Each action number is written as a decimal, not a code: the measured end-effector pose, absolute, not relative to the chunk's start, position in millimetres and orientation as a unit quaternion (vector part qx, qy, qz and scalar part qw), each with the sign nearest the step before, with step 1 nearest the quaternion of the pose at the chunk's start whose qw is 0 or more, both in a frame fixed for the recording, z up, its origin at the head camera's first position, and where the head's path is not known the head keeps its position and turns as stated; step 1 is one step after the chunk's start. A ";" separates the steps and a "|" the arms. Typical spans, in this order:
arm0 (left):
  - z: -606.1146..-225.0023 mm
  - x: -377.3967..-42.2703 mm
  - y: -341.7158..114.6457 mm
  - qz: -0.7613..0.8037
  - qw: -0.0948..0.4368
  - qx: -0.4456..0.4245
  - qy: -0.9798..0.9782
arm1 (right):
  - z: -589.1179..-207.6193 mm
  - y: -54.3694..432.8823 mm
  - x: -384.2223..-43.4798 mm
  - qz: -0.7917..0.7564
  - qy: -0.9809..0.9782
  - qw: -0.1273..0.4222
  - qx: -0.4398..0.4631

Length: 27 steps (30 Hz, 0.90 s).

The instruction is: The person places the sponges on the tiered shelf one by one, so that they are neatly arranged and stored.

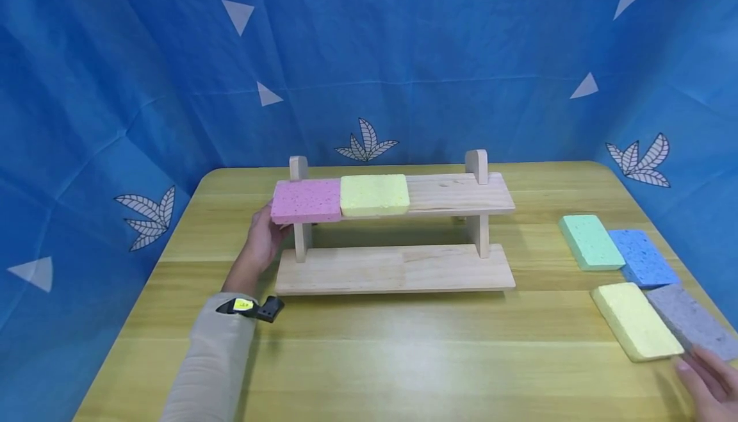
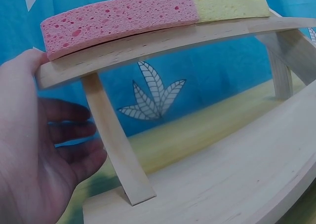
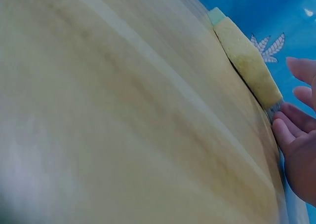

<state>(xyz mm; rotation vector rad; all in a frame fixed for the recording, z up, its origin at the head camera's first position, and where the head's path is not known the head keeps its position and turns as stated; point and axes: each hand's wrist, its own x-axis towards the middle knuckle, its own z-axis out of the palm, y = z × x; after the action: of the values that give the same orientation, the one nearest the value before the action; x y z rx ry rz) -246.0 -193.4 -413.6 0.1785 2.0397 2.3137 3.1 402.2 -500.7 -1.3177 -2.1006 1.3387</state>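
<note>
A pink sponge (image 1: 307,200) and a pale yellow sponge (image 1: 375,194) lie side by side on the upper board of a two-tier wooden shelf (image 1: 458,194). My left hand (image 2: 29,135) is at the board's left end. Its thumb touches the end beside the pink sponge, while the other fingers bend loosely below, near the shelf's leg. On the far right, my right hand (image 1: 709,387) has its fingers at the near end of a grey sponge (image 1: 692,321). Next to that lies another yellow sponge (image 1: 637,321). The frame edge cuts off part of the right hand.
Behind the grey and yellow pair are a green sponge (image 1: 590,243) and a blue sponge (image 1: 644,257), near the right edge of the wooden table (image 1: 369,358). The lower board (image 1: 394,269) bears nothing. A blue cloth (image 1: 403,57) hangs around the back and sides.
</note>
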 end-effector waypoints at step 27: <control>-415.9 -245.8 -194.8 0.735 0.026 0.063 0.674 | -464.7 381.0 -24.9 0.308 -0.856 -0.053 -0.412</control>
<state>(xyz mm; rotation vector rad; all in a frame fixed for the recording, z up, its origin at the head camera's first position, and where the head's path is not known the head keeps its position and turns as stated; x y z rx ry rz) -245.8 -194.8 -415.9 0.1957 2.0837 2.2729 -24.9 381.0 -464.7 -1.3401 -2.7834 0.9998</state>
